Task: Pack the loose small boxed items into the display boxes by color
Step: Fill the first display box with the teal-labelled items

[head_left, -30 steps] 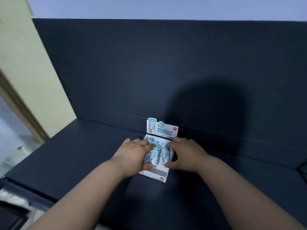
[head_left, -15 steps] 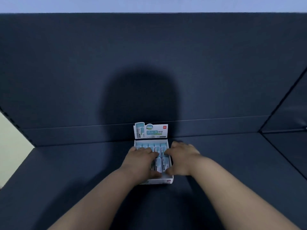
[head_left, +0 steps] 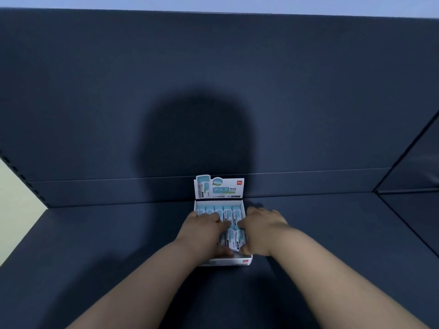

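Observation:
A white display box [head_left: 225, 262] with an upright printed back flap [head_left: 219, 187] stands on the dark surface against the back panel. Small light-blue boxed items [head_left: 228, 213] fill its back row, and more of them [head_left: 234, 239] lie in the front row. My left hand [head_left: 202, 230] lies over the left part of the box, fingers across the items and thumb at the near end of the front row. My right hand [head_left: 263, 230] lies over the right part in the same way. The hands hide much of the front row.
The dark blue surface [head_left: 95, 245] spreads to both sides and meets a tall dark back panel [head_left: 213, 91]. A second dark panel [head_left: 413, 176] angles in at the right. At the far left the surface ends at a pale wall [head_left: 16, 198].
The view has swung from the left to straight at the box. Both hands have stayed on the items in the box in much the same pose.

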Available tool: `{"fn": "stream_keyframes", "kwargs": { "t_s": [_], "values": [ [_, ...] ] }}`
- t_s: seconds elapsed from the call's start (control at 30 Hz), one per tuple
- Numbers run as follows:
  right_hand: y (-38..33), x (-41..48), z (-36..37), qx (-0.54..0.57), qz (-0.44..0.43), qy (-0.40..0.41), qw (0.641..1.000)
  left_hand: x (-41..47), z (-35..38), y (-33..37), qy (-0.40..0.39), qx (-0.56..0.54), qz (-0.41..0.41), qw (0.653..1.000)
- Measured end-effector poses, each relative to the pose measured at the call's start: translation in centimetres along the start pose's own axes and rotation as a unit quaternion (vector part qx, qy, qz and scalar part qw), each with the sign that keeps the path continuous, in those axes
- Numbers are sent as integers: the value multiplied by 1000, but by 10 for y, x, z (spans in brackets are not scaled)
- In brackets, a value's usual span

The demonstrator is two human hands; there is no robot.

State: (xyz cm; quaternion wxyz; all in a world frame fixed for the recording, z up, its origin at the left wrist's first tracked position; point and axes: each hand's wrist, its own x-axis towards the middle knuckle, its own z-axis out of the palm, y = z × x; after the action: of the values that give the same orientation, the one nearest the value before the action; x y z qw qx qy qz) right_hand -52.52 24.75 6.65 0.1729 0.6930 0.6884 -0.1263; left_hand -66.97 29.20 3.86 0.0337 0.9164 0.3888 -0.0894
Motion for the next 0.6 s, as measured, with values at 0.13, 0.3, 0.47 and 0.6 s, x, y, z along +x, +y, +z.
{"fn": "stream_keyframes", "kwargs": {
  "t_s": [0.13, 0.3, 0.47, 0.6],
  "values": [
    [-6, 1, 2, -14, 20, -5, 1000, -1, 0, 1, -10, 29, 4, 1000],
    [-8, -1, 1, -24, 29, -4, 999, -1, -2, 3, -26, 69, 16, 997],
    [-6, -1, 1, -29, 41, -9, 999, -2, -1, 2, -22, 66, 22, 997],
    [-9, 0, 3, -35, 45, -11, 998, -2, 0, 4, -25, 95, 27, 995]
  ]
}}
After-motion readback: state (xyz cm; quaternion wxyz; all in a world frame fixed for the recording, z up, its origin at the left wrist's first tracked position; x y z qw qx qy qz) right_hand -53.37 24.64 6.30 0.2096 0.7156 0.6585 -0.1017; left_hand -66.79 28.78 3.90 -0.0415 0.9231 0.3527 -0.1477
